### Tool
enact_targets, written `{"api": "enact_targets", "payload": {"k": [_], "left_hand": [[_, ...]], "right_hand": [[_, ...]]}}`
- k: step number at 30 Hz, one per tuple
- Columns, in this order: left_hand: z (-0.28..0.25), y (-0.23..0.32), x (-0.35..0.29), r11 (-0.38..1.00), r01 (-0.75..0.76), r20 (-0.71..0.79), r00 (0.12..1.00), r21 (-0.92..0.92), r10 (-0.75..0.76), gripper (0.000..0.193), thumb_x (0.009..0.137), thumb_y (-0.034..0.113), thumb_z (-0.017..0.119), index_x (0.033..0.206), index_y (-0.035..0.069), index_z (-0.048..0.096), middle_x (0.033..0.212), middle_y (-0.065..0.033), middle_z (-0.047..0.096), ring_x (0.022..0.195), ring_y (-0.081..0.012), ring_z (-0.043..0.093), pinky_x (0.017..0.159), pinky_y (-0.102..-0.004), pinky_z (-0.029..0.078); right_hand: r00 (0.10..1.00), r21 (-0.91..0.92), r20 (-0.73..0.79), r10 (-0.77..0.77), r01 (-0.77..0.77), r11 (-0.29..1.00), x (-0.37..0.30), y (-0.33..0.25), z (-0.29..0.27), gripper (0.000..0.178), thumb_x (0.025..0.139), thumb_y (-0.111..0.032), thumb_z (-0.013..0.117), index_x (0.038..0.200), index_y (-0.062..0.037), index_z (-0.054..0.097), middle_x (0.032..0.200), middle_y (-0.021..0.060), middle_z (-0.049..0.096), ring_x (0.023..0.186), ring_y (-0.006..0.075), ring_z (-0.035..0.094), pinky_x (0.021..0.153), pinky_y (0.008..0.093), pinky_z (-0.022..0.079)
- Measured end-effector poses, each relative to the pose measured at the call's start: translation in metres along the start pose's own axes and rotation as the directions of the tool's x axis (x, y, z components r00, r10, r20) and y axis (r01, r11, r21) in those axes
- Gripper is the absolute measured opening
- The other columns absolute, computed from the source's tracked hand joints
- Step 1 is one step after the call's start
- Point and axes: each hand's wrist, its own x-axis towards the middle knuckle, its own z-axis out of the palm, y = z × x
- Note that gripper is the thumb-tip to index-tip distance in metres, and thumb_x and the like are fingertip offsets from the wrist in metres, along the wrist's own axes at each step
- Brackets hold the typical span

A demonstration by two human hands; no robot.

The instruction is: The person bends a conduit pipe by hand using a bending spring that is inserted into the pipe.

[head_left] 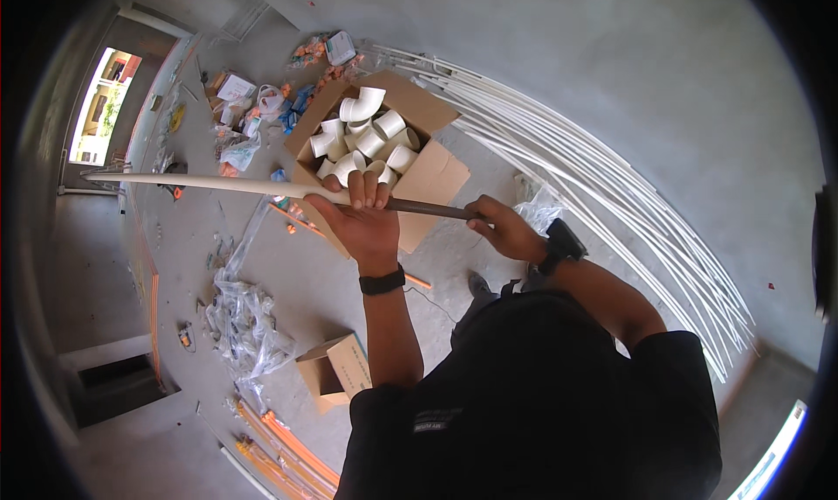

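Out in front of me, a long white plastic pipe [218, 183] stretches toward the left. My left hand [362, 220] is closed around its near end, palm up with the fingers curled over the top. From that end a thin dark rod [434, 207] runs on to the right, in line with the pipe. My fingers hide the join, so whether the rod goes inside the pipe I cannot tell. My right hand [506, 227] grips the rod's other end. Just beyond my left hand stands an open cardboard box [419, 98] full of white pipe elbows [362, 105].
Many long white pipes [594, 177] lie along the wall at right. Crumpled clear plastic [249, 325] and orange pipes [292, 443] are on the floor at left. A smaller open carton [345, 369] sits near me. Bags and boxes [234, 89] clutter the far floor.
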Motion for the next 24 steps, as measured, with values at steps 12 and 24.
{"api": "enact_targets", "payload": {"k": [12,24], "left_hand": [[-0.024,0.012,-0.016,0.965,0.078,-0.114,0.987,-0.252,-0.11,0.022,0.095,0.033,0.062,0.088,0.012,0.063,0.098,-0.0002,0.059,0.109,-0.0163,0.053,0.102,-0.0426,0.034],[-0.019,0.009,-0.014,0.981,0.076,-0.105,0.99,-0.178,-0.096,0.024,0.095,0.037,0.06,0.088,0.014,0.062,0.093,0.0015,0.058,0.108,-0.0164,0.053,0.101,-0.0428,0.036]], "right_hand": [[0.982,-0.142,-0.082,-0.172,0.159,0.977,0.011,-0.119,-0.052,0.027,0.085,-0.019,0.074,0.107,-0.0059,0.067,0.086,0.0117,0.061,0.07,0.0311,0.063,0.063,0.0379,0.051],[0.984,-0.123,-0.046,-0.175,0.168,0.978,0.005,-0.124,-0.072,0.029,0.083,-0.014,0.075,0.108,-0.0015,0.069,0.078,0.0097,0.056,0.067,0.022,0.054,0.06,0.034,0.044]]}}
